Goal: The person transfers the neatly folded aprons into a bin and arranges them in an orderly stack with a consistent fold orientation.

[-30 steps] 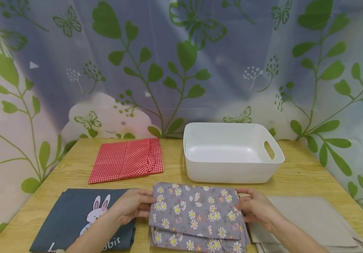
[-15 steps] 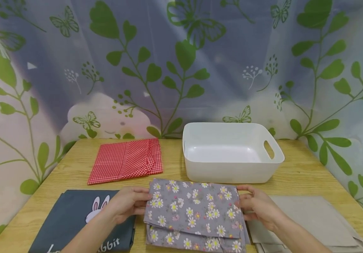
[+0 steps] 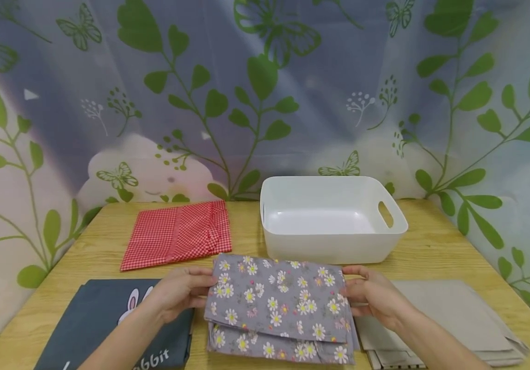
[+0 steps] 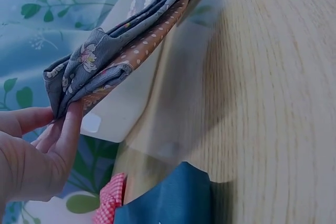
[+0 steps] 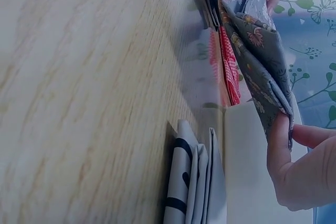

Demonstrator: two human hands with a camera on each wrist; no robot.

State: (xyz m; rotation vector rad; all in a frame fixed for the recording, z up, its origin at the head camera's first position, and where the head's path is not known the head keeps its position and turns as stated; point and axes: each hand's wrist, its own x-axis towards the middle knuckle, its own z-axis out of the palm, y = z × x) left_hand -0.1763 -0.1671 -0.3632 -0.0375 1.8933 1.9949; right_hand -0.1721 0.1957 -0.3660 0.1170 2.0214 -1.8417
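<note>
A: Near left, what's there?

B: Dark blue cloth (image 3: 94,313), folded, lying flat on the bench (image 3: 246,228). Left forearm crosses over it, prob. just b/c that's the straight way in to the middle.

A: Behind it?

B: Red checked cloth (image 3: 177,234), far left, folded & flat too. Set back there, I'd guess, so it's out of the arms' way.

A: Left hand (image 3: 179,293)?

B: Grip's narrow: thumb & fingers pinch the floral cloth (image 3: 279,303) by its left end.

A: And where's that cloth exactly?

B: Near side, middle, right of the dark blue one. Wrist views show it off the bench, folded in layers. Held at both ends, prob. so the layers don't slip or sag mid-way.

A: Beyond it?

B: White bin (image 3: 329,247), far side, a bit right of middle. Upright, mouth up, handle hole on its right end. Prob. sits back so hands get room in front.

A: Right hand (image 3: 376,298)?

B: Also narrow, thumb vs. finger, pinching the floral cloth's right end. Mirrors the left, prob. for an even lift.

A: Near right?

B: Beige cloth (image 3: 450,318), folded flat on the bench, right forearm over part of it.
</note>
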